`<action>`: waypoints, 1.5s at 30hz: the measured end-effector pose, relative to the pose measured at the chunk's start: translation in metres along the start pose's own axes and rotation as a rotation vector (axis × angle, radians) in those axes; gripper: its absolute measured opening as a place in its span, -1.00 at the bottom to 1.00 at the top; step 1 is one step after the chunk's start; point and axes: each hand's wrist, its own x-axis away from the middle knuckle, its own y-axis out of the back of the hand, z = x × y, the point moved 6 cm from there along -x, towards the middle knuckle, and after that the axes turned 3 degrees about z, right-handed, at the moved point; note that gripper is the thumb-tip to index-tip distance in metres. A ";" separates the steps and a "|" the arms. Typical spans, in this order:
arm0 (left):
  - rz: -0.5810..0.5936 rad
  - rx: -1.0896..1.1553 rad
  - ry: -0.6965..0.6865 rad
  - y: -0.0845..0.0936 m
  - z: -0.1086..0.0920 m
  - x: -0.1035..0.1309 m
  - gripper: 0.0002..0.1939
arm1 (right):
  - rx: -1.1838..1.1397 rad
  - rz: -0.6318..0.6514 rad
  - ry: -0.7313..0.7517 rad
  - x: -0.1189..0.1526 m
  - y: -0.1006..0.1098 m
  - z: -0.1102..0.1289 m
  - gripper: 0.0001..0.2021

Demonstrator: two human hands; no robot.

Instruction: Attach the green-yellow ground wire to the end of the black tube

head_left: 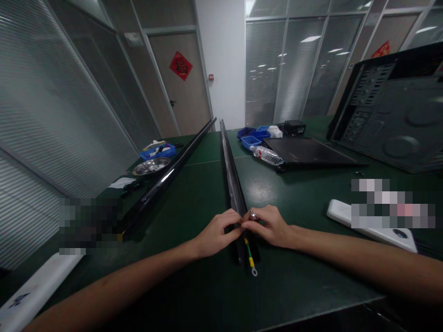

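A long black channel-shaped rail (235,177) runs away from me across the green table. Over its near end, my left hand (218,233) and my right hand (268,226) meet with thumbs and fingertips pinched together. Whatever lies between the fingertips is too small and covered to make out. From just below them comes a short green-and-yellow wire (248,249), ending in a metal ring terminal (254,272) near the rail's end. A ring-like metal piece (253,215) shows on a finger of my right hand.
A second black rail (166,177) lies to the left. Beyond it are a metal bowl (151,167) and a blue basket (158,152). On the right stand a plastic bottle (268,155), a dark flat panel (313,152), a white device (374,226) and a large black case (398,115).
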 end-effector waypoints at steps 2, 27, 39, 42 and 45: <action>0.001 0.000 0.006 0.000 -0.001 0.000 -0.84 | 0.005 0.001 0.004 0.000 0.000 0.000 -0.72; -0.002 0.025 0.000 -0.001 0.000 0.001 -0.85 | -0.026 -0.028 0.034 -0.002 0.003 0.005 -0.70; 0.016 0.038 -0.021 0.000 -0.001 0.000 -0.81 | -0.034 -0.060 0.006 -0.001 0.003 0.001 -0.67; 0.020 0.045 -0.019 0.000 0.000 0.000 -0.81 | -0.024 -0.074 0.016 0.000 0.004 0.003 -0.67; 0.009 0.050 -0.031 0.000 0.000 -0.001 -0.80 | -0.008 -0.078 0.019 0.000 0.004 0.003 -0.66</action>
